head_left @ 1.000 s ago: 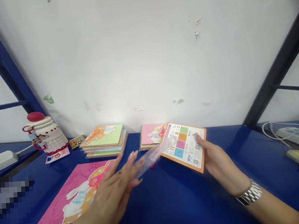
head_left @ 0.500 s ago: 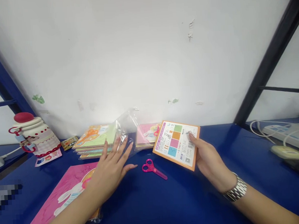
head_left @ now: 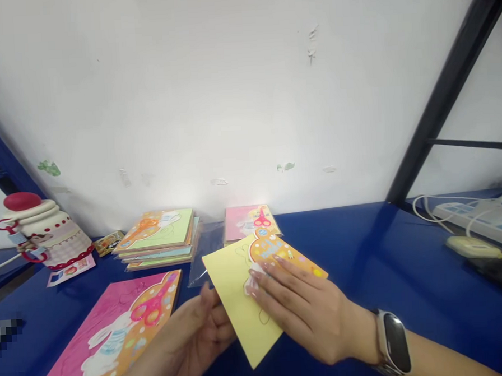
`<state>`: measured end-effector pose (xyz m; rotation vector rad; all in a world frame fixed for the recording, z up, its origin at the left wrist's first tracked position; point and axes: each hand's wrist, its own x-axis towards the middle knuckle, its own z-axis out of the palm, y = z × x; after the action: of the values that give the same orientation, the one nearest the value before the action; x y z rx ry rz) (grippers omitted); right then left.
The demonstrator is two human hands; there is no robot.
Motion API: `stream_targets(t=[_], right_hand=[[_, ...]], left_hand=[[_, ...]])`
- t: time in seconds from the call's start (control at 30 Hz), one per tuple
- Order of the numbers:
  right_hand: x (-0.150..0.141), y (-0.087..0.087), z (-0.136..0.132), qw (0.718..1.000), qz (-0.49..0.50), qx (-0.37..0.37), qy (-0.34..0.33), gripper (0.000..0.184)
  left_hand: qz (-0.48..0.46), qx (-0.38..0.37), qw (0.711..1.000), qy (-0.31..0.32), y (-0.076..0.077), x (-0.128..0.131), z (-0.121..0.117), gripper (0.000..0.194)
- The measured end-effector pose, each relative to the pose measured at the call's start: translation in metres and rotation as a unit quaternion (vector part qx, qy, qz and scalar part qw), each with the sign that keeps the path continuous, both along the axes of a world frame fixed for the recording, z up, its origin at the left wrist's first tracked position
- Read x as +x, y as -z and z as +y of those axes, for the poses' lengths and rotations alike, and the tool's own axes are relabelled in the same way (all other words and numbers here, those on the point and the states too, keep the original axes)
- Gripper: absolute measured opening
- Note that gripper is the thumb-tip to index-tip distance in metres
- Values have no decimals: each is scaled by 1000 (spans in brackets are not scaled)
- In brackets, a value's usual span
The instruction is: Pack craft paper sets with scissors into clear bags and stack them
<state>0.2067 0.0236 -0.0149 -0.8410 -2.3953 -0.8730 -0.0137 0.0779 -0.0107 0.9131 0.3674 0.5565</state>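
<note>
A yellow craft card [head_left: 235, 295] printed with an orange shape is held at lower centre of the frame, over a blue table [head_left: 363, 244]. One corner is pointed at the bottom edge of the frame and another toward the left. (No long axis can be made out, as much of the card is covered.) The fingers [head_left: 279, 282] of the right hand [head_left: 312, 314] are pressed together and laid flat across the card's upper right part, and a wristwatch [head_left: 391, 343] is worn on that wrist. The left hand [head_left: 203, 331] is curled beneath the card's lower left edge, but whether that edge is pinched cannot be told. A clear plastic sleeve [head_left: 206, 252] is lying just behind the card, with nothing seen inside it. This card has been taken out and is being handled apart from the others. A stack of green-topped cards [head_left: 156, 238] and a pink-topped pack [head_left: 248, 222] are left at upper centre, and a large pink rabbit-print card [head_left: 94, 342] lies at lower left. Whether these are wrapped cannot be told.
</note>
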Motion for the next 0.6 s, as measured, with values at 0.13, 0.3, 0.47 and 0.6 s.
stream_targets(t=[0.13, 0.3, 0.47, 0.6], right_hand=[[-11, 0, 0, 999, -46, 20, -11, 40], [-12, 11, 8, 996, 17, -90, -9, 47], [-17, 28, 12, 887, 279, -361, 68, 111], [-12, 34, 19, 782, 449, -426, 69, 77]], left_hand=[[53, -62, 995, -63, -2, 2, -4, 31], [92, -22, 990, -104, -3, -2, -1, 33], [93, 51, 987, -125, 1, -6, 7, 33], [98, 83, 985, -111, 2, -10, 13, 31]])
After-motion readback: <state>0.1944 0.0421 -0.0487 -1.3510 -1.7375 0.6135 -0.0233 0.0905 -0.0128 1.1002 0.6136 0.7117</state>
